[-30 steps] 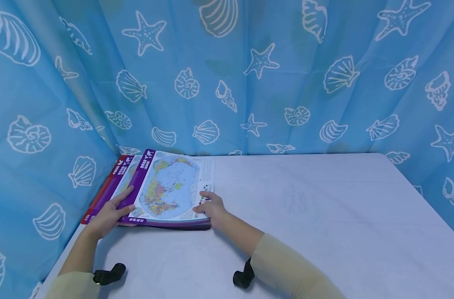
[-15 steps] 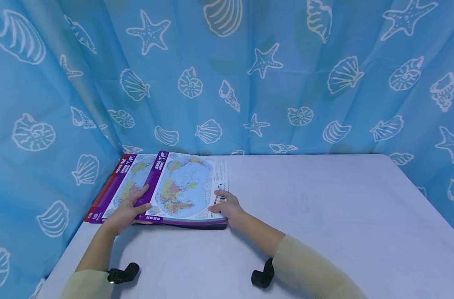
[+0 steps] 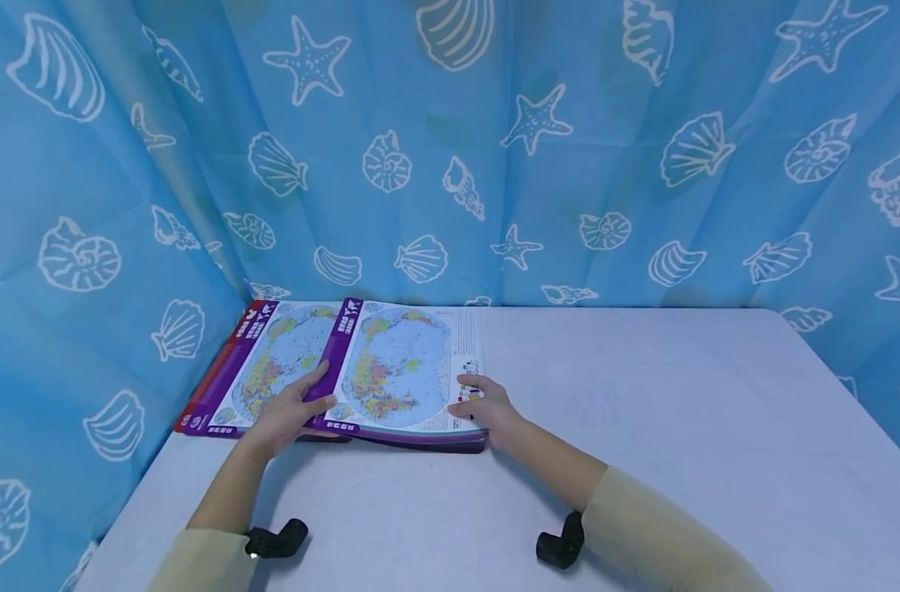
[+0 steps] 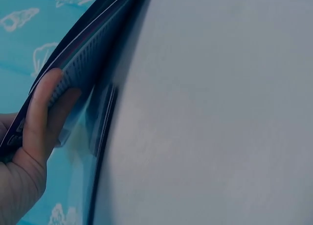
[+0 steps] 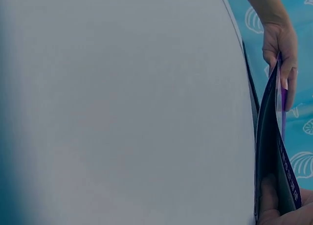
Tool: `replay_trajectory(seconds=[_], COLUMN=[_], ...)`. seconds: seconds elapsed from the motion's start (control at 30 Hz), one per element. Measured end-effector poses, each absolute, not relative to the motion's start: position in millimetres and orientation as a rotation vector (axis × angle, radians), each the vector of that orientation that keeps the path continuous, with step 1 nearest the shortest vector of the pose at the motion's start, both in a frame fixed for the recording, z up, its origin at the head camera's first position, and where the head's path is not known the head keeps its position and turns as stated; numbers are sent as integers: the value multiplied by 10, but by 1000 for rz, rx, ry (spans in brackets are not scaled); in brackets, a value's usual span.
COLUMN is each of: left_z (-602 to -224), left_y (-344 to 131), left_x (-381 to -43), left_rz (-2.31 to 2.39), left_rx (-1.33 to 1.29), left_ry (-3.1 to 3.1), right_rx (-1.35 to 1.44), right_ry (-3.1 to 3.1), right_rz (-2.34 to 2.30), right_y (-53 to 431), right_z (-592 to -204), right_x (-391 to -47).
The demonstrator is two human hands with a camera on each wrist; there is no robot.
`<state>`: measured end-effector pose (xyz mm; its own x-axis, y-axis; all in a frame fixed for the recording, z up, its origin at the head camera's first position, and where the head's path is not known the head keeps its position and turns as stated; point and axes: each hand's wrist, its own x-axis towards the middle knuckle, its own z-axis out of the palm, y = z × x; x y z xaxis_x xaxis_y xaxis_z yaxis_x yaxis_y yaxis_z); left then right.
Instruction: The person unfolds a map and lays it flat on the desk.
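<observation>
Either side, hands (image 3: 283,417) (image 3: 490,407) seemingly pinch maps (image 3: 401,370).

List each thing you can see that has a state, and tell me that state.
Left hand: gripping the held maps at their left edge
Right hand: pinching their right edge
Held maps: stacked, left edge raised
Left map: lying down, partly covered by the held maps
Red-edged sheet: mostly hidden beneath the left map
Curtain: hanging, creased

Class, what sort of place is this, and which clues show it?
Probably a curtained tabletop workspace: a blue seashell-print curtain hangs behind and beside a white table where world maps are being handled.
</observation>
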<state>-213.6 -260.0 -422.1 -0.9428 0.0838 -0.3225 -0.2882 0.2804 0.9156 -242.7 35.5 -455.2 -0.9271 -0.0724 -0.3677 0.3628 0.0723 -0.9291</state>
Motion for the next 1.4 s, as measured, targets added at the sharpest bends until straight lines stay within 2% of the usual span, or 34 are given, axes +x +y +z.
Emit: replay_trajectory(seconds=[0.6, 1.4], left_z=[-4369, -4526], left_y=[-2090, -1766], left_x=[-2198, -2203], left_rz=[1855, 2011], left_rx=[-118, -242], left_ry=[2131, 2066], right_rx=[358, 367], right_ry=[2069, 2117], right_rz=[-1852, -1828], right_y=[890, 1147], right_z=[-4537, -4529], right_x=[-2442, -2412])
